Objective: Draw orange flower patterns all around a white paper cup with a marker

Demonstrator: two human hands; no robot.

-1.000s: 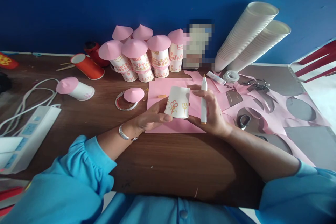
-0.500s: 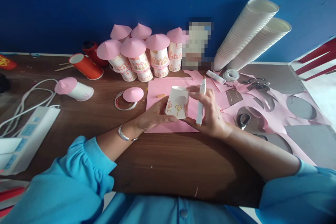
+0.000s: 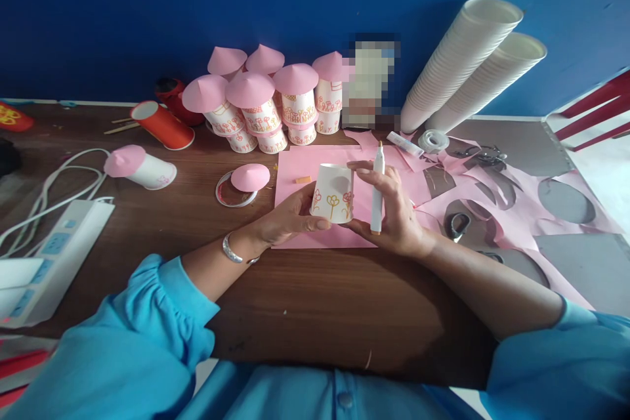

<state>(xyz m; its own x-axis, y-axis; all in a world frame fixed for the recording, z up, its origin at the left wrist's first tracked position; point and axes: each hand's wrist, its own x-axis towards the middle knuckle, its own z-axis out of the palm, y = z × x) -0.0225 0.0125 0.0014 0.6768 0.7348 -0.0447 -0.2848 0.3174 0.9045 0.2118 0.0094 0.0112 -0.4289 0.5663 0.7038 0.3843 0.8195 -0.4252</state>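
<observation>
A white paper cup [image 3: 331, 185], held upside down with its wider rim at the bottom, bears flowers drawn in red and yellow-brown. My left hand [image 3: 295, 213] is closed round its left side, thumb along the lower rim. On the cup's right, my right hand [image 3: 396, 216] has a white marker [image 3: 377, 190] between its fingers, tip up and uncapped. Fingers of that hand also reach the cup's top and lower edge. Beneath both hands lies a pink paper sheet [image 3: 300, 236], with a small orange-brown marker cap [image 3: 303, 179] on it.
Several cup towers with pink cone roofs [image 3: 250, 86] stand along the wall. Tall cup stacks [image 3: 457, 59] lean at the right. Cut pink scraps [image 3: 516, 210], scissors [image 3: 457, 226] and a tape roll [image 3: 433, 141] lie right. A power strip [image 3: 59, 262] is at left.
The cup has turned slightly in my hands, bringing more of the red flower on its right side into view. The marker has shifted a little with my right hand.
</observation>
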